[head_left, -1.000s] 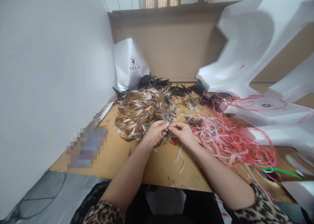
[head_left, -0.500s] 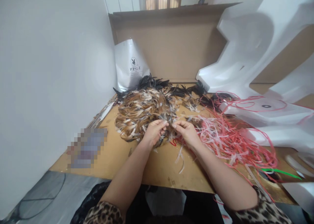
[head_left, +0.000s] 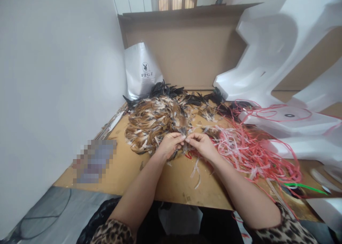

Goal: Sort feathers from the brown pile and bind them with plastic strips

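My left hand (head_left: 171, 144) is closed in a pinch on a small brown feather bunch (head_left: 182, 124) that points away from me. Fingertips of my right hand (head_left: 200, 143) meet the left ones at the bunch's near end, also pinched; what lies between them is too small to make out. Behind and left of my hands spreads a large pile of brown, white and black feathers (head_left: 146, 121). To the right lies a tangle of red and pale pink strips (head_left: 245, 151), close to my right hand. A few loose white strands (head_left: 197, 174) rest on the table below my hands.
A silver bag (head_left: 143, 72) stands behind the feathers, against a cardboard panel (head_left: 192, 51). White moulded foam pieces (head_left: 267, 58) fill the right side. A blurred-out flat item (head_left: 94, 162) lies at the left on the wooden table (head_left: 128, 176), beside the white wall (head_left: 53, 76).
My fingertips have come together, the right hand shifting slightly left to meet the left. The feather bunch now shows more clearly, pointing away above the fingers.
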`<act>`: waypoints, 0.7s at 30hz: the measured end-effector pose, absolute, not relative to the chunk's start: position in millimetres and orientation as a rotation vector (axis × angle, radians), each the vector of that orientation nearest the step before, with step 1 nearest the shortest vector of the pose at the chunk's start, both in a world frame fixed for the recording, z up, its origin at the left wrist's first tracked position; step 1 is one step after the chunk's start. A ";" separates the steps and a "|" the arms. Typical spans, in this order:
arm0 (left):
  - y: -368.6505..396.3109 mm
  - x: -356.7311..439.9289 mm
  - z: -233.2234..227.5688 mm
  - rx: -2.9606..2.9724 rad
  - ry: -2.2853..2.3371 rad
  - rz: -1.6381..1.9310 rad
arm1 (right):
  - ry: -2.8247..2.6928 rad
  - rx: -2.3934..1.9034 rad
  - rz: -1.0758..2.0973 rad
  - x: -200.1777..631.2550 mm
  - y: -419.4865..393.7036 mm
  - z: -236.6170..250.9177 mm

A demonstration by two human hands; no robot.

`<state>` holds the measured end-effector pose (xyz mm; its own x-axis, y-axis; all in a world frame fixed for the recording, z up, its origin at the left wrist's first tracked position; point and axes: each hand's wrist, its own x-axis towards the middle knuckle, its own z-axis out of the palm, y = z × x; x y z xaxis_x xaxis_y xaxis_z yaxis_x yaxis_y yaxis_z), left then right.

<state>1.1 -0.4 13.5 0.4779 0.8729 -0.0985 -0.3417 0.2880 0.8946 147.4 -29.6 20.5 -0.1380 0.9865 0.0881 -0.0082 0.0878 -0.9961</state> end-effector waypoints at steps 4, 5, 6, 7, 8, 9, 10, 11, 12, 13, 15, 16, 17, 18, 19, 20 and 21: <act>-1.5 0.9 14.2 0.982 0.644 0.871 | -1.344 -1.043 1.312 148.7 -30.8 23.8; -1.7 0.9 14.3 0.992 0.645 0.869 | -1.347 -1.042 1.318 149.0 -30.7 24.3; -1.8 0.9 14.5 1.001 0.648 0.869 | -1.351 -1.043 1.318 149.4 -30.6 24.9; -1.8 0.9 14.6 1.009 0.651 0.872 | -1.354 -1.047 1.314 149.9 -30.6 25.5; -1.8 0.9 14.6 1.015 0.655 0.876 | -1.356 -1.052 1.303 150.6 -30.5 26.2; -1.8 1.0 14.5 1.021 0.658 0.880 | -1.357 -1.059 1.285 151.4 -30.5 27.0; -1.8 1.2 14.4 1.028 0.662 0.882 | -1.354 -1.067 1.260 152.2 -30.5 27.6; -1.8 1.5 14.2 1.040 0.669 0.882 | -1.345 -1.075 1.233 153.0 -30.4 28.0; -2.0 1.9 14.0 1.061 0.679 0.879 | -1.332 -1.080 1.209 153.7 -30.3 28.0; -2.4 2.4 13.8 1.092 0.692 0.876 | -1.318 -1.082 1.192 154.2 -30.1 27.6; -3.5 3.6 13.6 1.169 0.716 0.860 | -1.294 -1.088 1.180 154.7 -29.3 25.6; -4.2 4.2 13.6 1.202 0.724 0.849 | -1.289 -1.093 1.181 154.8 -28.8 24.3; -5.0 4.8 13.6 1.225 0.729 0.838 | -1.288 -1.097 1.184 154.7 -28.3 23.1; -5.6 5.3 13.7 1.238 0.734 0.829 | -1.289 -1.102 1.186 154.5 -27.9 22.0; -6.2 5.7 13.7 1.243 0.739 0.823 | -1.290 -1.107 1.183 154.2 -27.6 21.2; -6.7 6.1 13.7 1.247 0.744 0.822 | -1.287 -1.110 1.174 153.9 -27.3 20.7; -7.0 6.3 13.6 1.253 0.749 0.827 | -1.283 -1.112 1.156 153.6 -27.2 20.4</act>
